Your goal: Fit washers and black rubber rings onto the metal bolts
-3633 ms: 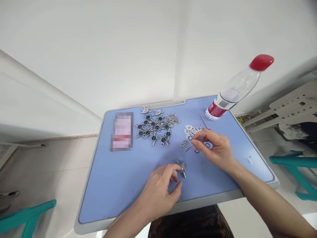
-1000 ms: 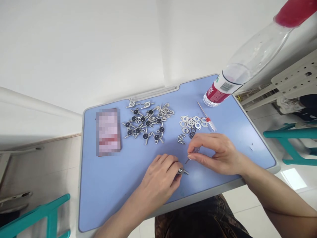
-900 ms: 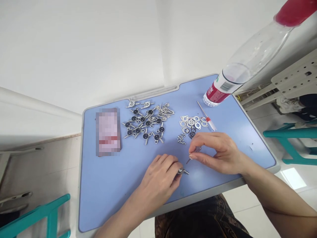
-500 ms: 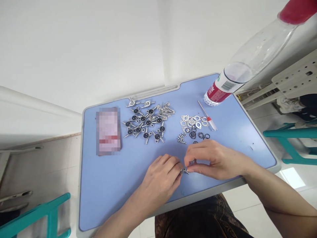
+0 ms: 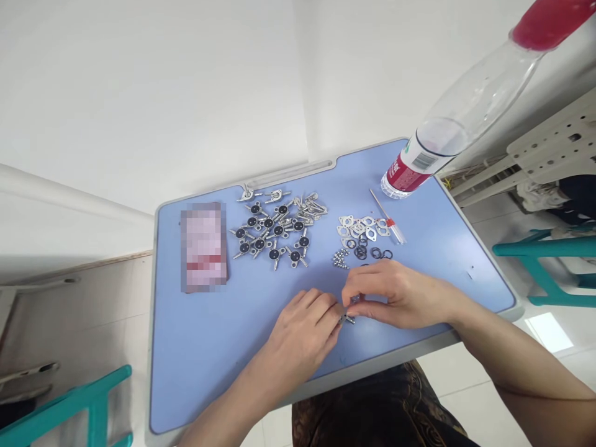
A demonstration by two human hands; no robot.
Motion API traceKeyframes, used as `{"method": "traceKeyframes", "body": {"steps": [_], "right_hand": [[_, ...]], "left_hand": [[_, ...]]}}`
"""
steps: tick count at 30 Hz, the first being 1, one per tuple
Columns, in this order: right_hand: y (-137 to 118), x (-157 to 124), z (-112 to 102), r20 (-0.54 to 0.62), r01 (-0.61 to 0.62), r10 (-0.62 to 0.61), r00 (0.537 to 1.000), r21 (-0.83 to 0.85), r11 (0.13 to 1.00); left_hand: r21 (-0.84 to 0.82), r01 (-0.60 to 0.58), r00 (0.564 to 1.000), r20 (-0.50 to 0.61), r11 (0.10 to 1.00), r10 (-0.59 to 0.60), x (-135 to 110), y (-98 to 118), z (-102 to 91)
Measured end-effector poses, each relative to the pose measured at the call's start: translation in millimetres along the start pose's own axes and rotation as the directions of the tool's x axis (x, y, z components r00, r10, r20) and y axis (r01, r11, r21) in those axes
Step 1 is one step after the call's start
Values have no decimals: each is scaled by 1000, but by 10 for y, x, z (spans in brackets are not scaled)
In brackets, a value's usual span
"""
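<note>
Near the front edge of the blue table, my left hand (image 5: pixel 307 326) is closed round a small metal fitting (image 5: pixel 349 320), whose short stub sticks out past the fingertips. Thumb and forefinger of my right hand (image 5: pixel 386 295) are pinched together right at that fitting; whatever they hold is too small to make out. Just beyond the right hand lie small silver screws (image 5: pixel 341 258), black rubber rings (image 5: pixel 361 251) and flat metal plates (image 5: pixel 357 227). Several metal fittings with black discs (image 5: pixel 278 230) are spread out farther left.
A screwdriver (image 5: pixel 390 222) with a red and clear handle lies beside the plates. Behind it stands a tall plastic bottle (image 5: pixel 414 161). A pixelated flat object (image 5: pixel 205 248) lies at left. Loose metal parts (image 5: pixel 311 208) are heaped near the back. Teal stools flank the table (image 5: pixel 195 354).
My right hand has shifted slightly left and up, its pinched fingertips now closer to the fitting. My left hand stays in place around it.
</note>
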State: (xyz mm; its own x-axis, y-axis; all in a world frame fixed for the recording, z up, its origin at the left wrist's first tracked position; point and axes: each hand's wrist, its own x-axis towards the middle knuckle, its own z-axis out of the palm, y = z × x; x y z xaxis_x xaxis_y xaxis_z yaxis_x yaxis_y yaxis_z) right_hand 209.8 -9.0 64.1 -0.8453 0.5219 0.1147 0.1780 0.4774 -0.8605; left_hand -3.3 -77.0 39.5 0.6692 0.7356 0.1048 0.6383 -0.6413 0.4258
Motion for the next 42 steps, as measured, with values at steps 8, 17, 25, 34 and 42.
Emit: {"method": "traceKeyframes", "body": {"steps": [8, 17, 25, 34, 42], "right_hand": [[28, -28, -73, -80, -47, 44, 996, -31, 998], [59, -6, -106, -173, -66, 61, 983, -28, 997], [67, -27, -178, -409, -245, 262, 874, 95, 965], [100, 13, -185, -413, -288, 321, 852, 143, 947], [158, 15, -197, -409, -362, 372, 833, 105, 926]], "left_hand": [[73, -59, 996, -57, 996, 63, 10, 14, -2], [43, -50, 997, -62, 998, 52, -9, -37, 74], [-143, 81, 995, -39, 986, -88, 31, -54, 16], [-116, 68, 996, -48, 991, -74, 24, -61, 51], [-89, 79, 993, -76, 993, -86, 28, -48, 44]]}}
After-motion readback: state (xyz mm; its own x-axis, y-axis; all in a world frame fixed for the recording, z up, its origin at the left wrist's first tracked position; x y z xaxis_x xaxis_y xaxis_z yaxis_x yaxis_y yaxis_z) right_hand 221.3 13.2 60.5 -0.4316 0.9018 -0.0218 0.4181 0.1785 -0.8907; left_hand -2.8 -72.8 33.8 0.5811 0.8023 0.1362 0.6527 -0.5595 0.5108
